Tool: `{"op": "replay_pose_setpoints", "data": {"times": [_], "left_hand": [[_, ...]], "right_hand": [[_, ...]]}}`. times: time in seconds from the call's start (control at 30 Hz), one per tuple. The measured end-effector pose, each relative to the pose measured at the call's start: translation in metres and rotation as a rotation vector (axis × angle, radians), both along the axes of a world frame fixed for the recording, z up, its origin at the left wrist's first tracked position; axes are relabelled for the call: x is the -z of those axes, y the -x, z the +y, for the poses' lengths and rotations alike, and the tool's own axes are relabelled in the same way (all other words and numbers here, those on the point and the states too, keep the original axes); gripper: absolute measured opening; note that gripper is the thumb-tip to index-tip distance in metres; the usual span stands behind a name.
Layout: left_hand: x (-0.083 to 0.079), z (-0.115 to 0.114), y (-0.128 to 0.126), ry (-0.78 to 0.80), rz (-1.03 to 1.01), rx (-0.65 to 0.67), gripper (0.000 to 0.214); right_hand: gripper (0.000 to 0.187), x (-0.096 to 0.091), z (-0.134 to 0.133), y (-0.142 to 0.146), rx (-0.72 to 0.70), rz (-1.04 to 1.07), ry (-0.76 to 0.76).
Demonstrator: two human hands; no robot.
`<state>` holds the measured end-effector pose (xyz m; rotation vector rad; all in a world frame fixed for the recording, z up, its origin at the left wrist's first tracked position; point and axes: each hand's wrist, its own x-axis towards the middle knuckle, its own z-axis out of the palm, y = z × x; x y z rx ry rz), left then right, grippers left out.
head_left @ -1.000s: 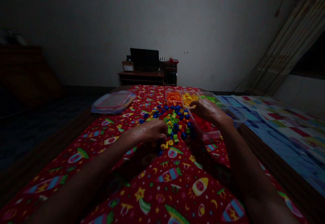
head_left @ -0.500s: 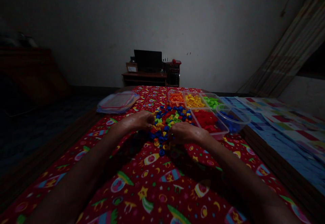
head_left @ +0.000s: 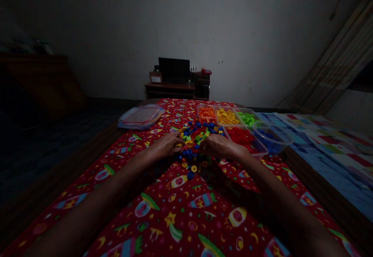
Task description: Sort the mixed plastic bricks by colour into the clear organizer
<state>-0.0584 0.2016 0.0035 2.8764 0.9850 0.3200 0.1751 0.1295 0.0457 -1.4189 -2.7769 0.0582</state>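
Note:
A heap of small plastic building pieces [head_left: 190, 153] in blue, yellow, green, red and orange lies on the red patterned cloth [head_left: 186, 218]. My left hand [head_left: 166, 145] is at the heap's left side, fingers curled in against the thumb. On the right side my right hand [head_left: 218, 146] reaches in, its fingers bent down and closed. Whatever either hand pinches is too small and dark to make out. Close to my right hand, a yellow round piece [head_left: 194, 168] and a blue wheel-like piece [head_left: 190, 175] lie at the heap's near edge.
Clear boxes hold sorted pieces: orange [head_left: 206, 112], yellow [head_left: 227, 116], green [head_left: 247, 118] and red [head_left: 240, 136]. A round tub [head_left: 281, 138] with blue pieces stands at the right. Stacked lids [head_left: 141, 117] lie at the left; a monitor [head_left: 174, 69] stands beyond.
My left hand has come slightly nearer along the heap's left side. My right hand has moved a little farther in, uncovering round pieces at the near edge. The view has shifted slightly.

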Motion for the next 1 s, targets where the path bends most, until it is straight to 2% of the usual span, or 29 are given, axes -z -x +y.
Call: {"op": "replay_pose_setpoints", "data": {"times": [0.17, 0.23, 0.37, 0.47, 0.6, 0.7, 0.77, 0.9, 1.0], "left_hand": [[-0.008, -0.002, -0.010, 0.050, -0.237, -0.094, 0.028], [-0.010, -0.006, -0.016, 0.141, -0.337, -0.126, 0.030], [-0.007, -0.016, -0.028, 0.424, -0.540, -0.140, 0.038], [-0.006, -0.023, -0.033, 0.590, -0.631, -0.172, 0.041], [-0.007, -0.033, -0.037, 0.688, -0.710, -0.193, 0.043], [-0.008, -0.034, -0.037, 0.653, -0.687, -0.195, 0.046], [-0.007, -0.031, -0.036, 0.557, -0.645, -0.214, 0.046], [-0.003, -0.022, -0.032, 0.295, -0.560, -0.180, 0.037], [0.004, -0.022, -0.032, 0.142, -0.499, -0.077, 0.031]], "right_hand": [[0.019, -0.001, 0.009, -0.016, 0.089, 0.223, -0.146], [0.016, 0.004, 0.011, -0.013, 0.067, 0.323, -0.192], [0.015, 0.017, 0.017, 0.000, -0.018, 0.526, -0.213], [0.018, 0.025, 0.020, 0.006, -0.115, 0.544, -0.225], [0.015, 0.025, 0.019, 0.008, -0.146, 0.507, -0.152], [0.018, 0.013, 0.014, 0.005, -0.087, 0.479, -0.123], [0.020, 0.001, 0.012, -0.003, 0.011, 0.429, -0.139], [0.025, -0.022, 0.012, -0.042, 0.314, 0.198, -0.198], [0.023, -0.030, 0.012, -0.078, 0.508, 0.022, -0.141]]}}
